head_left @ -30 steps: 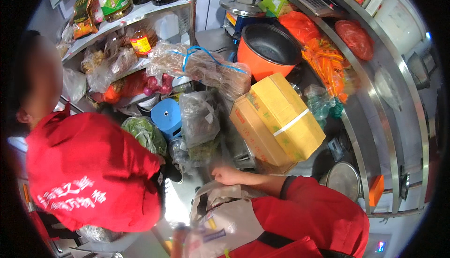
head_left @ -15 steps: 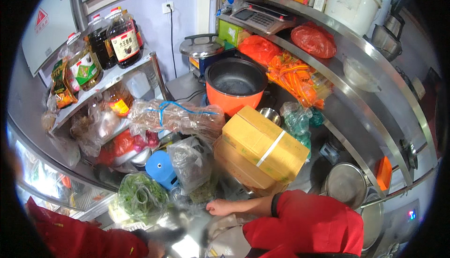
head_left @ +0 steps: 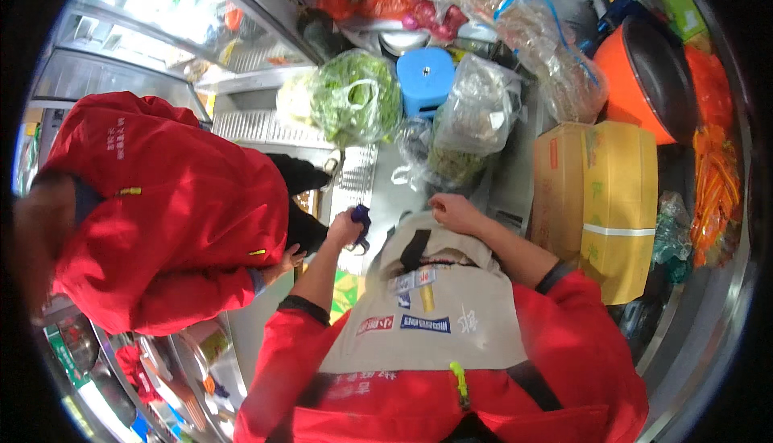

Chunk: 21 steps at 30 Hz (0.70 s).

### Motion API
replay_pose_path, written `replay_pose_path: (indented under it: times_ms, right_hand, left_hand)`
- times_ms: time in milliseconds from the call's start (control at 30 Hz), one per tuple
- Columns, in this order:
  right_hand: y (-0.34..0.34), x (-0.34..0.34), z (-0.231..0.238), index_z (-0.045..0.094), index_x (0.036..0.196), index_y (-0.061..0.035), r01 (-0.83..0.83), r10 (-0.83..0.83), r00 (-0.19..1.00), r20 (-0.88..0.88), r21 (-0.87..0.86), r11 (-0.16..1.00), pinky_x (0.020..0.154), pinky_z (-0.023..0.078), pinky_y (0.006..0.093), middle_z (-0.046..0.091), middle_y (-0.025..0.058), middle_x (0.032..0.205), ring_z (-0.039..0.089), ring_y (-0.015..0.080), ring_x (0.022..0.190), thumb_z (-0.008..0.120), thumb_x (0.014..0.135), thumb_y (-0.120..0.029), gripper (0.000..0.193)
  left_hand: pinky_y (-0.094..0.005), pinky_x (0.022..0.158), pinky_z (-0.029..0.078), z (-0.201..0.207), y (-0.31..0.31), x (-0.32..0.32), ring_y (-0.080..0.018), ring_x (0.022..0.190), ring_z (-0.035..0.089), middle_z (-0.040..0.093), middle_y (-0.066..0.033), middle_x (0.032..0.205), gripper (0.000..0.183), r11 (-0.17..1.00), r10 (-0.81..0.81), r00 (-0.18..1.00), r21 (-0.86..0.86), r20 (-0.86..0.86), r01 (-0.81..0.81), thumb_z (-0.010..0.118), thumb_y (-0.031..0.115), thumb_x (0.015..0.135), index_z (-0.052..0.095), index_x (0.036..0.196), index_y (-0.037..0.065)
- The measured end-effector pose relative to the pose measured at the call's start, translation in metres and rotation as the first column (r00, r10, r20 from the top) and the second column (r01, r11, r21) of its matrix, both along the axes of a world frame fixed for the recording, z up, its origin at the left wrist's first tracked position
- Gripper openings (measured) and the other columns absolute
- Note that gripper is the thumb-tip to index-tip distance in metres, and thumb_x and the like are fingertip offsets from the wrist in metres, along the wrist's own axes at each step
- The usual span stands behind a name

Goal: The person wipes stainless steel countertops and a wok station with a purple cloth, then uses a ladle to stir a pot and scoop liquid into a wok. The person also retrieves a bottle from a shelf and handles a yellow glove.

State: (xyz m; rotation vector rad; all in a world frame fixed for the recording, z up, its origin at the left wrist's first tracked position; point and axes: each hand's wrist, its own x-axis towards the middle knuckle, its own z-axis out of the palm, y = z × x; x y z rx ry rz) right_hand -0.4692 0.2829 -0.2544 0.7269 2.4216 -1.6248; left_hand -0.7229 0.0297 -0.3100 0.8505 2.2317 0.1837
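My left hand [head_left: 345,229], in front of my apron at the left, is closed around a small dark blue-purple item [head_left: 361,219]; a loop hangs from it, and its kind is unclear. Fingers curled in, my right hand [head_left: 459,213] lies at the upper edge of my beige apron [head_left: 427,306]; whether anything is inside it is hidden. Beyond that hand sit a clear plastic bag of greens [head_left: 460,161] and a grey-white plastic bag [head_left: 479,101]. A bag of leafy greens [head_left: 354,97] and a blue stool [head_left: 425,81] stand farther off.
Close at my left, a co-worker in a red jacket [head_left: 169,218] leans over, a hand [head_left: 290,259] near my left forearm. Stacked cardboard boxes [head_left: 616,210] stand at the right, below an orange pot [head_left: 636,81]. A glass-fronted cabinet [head_left: 185,8] is at the far left.
The view has swung left and down, so the boxes and pot appear farther right. My left hand and its dark item now show clearly, and more of the co-worker is visible.
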Motion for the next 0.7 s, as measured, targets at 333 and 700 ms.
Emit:
replay_pose_path:
  times_ms: [333, 700]
  right_hand:
    - [0.011, -0.032, -0.013, 0.068, 0.115, 0.0017, -0.012, 0.013, 1.000, 0.006, -0.130, 0.991, 0.081, 0.056, 0.0387, 0.075, 0.0171, 0.098, 0.073, 0.0273, 0.087, 0.063, 0.089, -0.020, 0.034]
    - [0.082, -0.082, -0.050, 0.059, 0.129, 0.0015, 0.317, -0.240, 0.946, 0.218, -0.466, 0.826, 0.066, 0.056, 0.0282, 0.071, 0.0094, 0.100, 0.068, 0.0141, 0.079, 0.057, 0.102, -0.010, 0.029]
  left_hand:
    - [-0.0481, 0.094, 0.053, 0.039, 0.025, -0.005, -0.0439, 0.104, 0.065, 0.067, -0.0287, 0.108, 0.047, 0.995, 0.049, 0.997, 0.095, -0.065, -0.043, 0.067, 0.022, 0.077, 0.066, 0.119, 0.001]
    - [-0.0480, 0.085, 0.056, 0.025, 0.079, -0.141, -0.0424, 0.097, 0.070, 0.073, -0.0248, 0.096, 0.040, 0.982, 0.189, 0.974, 0.041, -0.122, -0.185, 0.073, 0.031, 0.079, 0.072, 0.111, 0.008]
